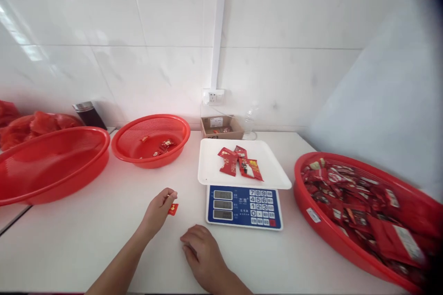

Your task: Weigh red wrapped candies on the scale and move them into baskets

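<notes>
Head view: nearest, over the white desk (79,244), my right grip (205,256) is loosely spread, thumb apart from the curled fingers. Slightly farther, my left grip (157,214) bends beside a small, flat red packet (173,209); whether it pinches that, I cannot tell. Ahead, a blue-and-white electronic scale (242,207) bears glossy red sachets (230,165). Beyond stands an open brown cardboard box (221,135).

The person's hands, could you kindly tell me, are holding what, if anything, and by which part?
The left hand is at a small red packet; whether it grips the packet's hidden edge cannot be told. Nothing shows in the right hand.
</notes>
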{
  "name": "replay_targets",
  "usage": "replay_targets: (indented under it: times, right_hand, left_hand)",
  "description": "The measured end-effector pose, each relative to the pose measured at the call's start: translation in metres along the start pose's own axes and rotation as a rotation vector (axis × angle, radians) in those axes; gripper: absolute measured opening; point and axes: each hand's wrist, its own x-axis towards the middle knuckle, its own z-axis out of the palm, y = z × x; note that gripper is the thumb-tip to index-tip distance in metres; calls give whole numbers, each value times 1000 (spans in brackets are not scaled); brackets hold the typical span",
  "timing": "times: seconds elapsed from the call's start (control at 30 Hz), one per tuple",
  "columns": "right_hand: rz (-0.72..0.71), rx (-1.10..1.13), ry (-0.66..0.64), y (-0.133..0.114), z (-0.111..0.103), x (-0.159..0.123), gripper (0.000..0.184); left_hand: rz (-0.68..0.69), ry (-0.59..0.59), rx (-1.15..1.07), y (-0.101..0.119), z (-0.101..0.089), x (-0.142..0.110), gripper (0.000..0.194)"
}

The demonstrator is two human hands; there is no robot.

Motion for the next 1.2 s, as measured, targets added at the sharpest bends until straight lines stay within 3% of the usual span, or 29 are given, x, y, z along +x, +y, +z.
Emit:
replay_targets:
  times: [0.13,0.4,0.5,0.67,0.77,0.9,1.0,1.2]
  right_hand:
    - [16,-18,47,3,3,-1,23]
    - [10,-103,32,5,2,1,22]
    - [8,-126,-15,3,-1,2,21]
    - [3,-109,-6,4,0,1,22]
    - [11,-99,1,5,-1,1,21]
    - [5,-90,-20,5,-2,2,19]
    - [3,-93,-39,4,-3,3,19]
    - [12,-100,-38,3,-2,2,18]
  left_hand:
    - [104,3,-36,23,14,4,35]
    - [543,-16,118,97,50,41,28]
    - [578,18,139,104,55,43,30]
    - [538,167,76,68,53,12,27]
    - [400,142,79,29,45,-6,28]
    - [193,68,108,-13,32,-12,32]
    - [112,67,113,-24,26,-9,35]
    - [95,47,153,-25,31,-4,34]
